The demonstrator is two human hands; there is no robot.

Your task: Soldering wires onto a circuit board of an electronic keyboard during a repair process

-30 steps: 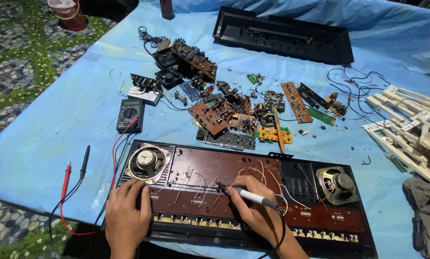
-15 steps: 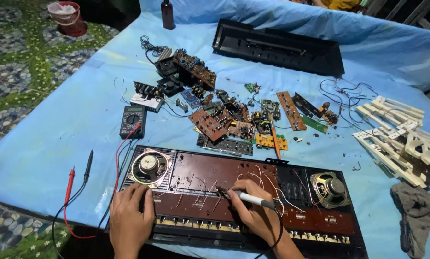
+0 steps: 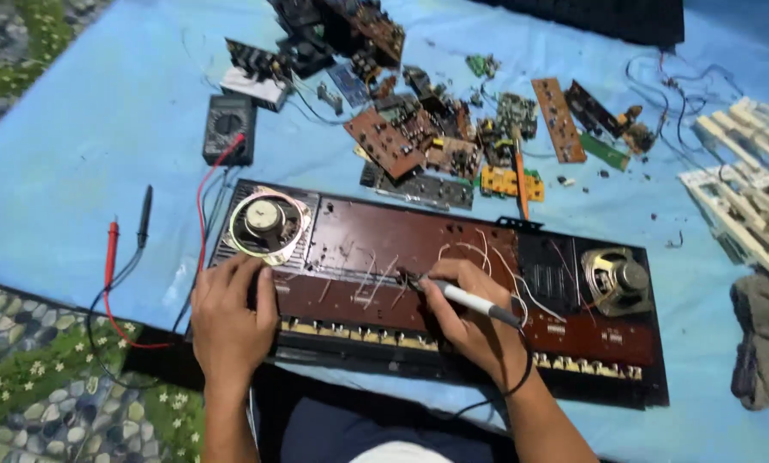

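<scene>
Centrally, one long opened keyboard chassis (image 3: pixel 453 257) is laid on a blue cloth (image 3: pixel 84 111), and every place below is given relative to it. Two round speakers are counted in it: a left speaker (image 3: pixel 264 221) ringed in pale metal at its left end and a right speaker (image 3: pixel 614 279) at its right end. Thin white wires (image 3: pixel 479 249) are strung across its brown board. The left hand (image 3: pixel 228 321) is laid flat on the chassis' front left corner, fingers spread loosely, nothing gripped. The right hand (image 3: pixel 474 321) is closed in a pen grip around one soldering iron (image 3: pixel 466 296), whose tip is set on the board near the chassis' middle. One black multimeter (image 3: pixel 229 127) is seen beyond the left end, its red lead trailing down past that end. Two probes lie left of the chassis, a red probe (image 3: pixel 110 249) and a black probe (image 3: pixel 144 214), side by side but apart. A heap of loose circuit boards (image 3: pixel 436 141), too many to be counted surely, is scattered just beyond the chassis' far edge; among them one yellow board (image 3: pixel 509 182) is set nearest that edge. White plastic key frames (image 3: pixel 744 180) are piled off the right end, and one grey cloth (image 3: pixel 766 330) is crumpled beside that end. No readable packages are made out. A floral patterned mat (image 3: pixel 50 394) shows under the blue cloth at the near left.
</scene>
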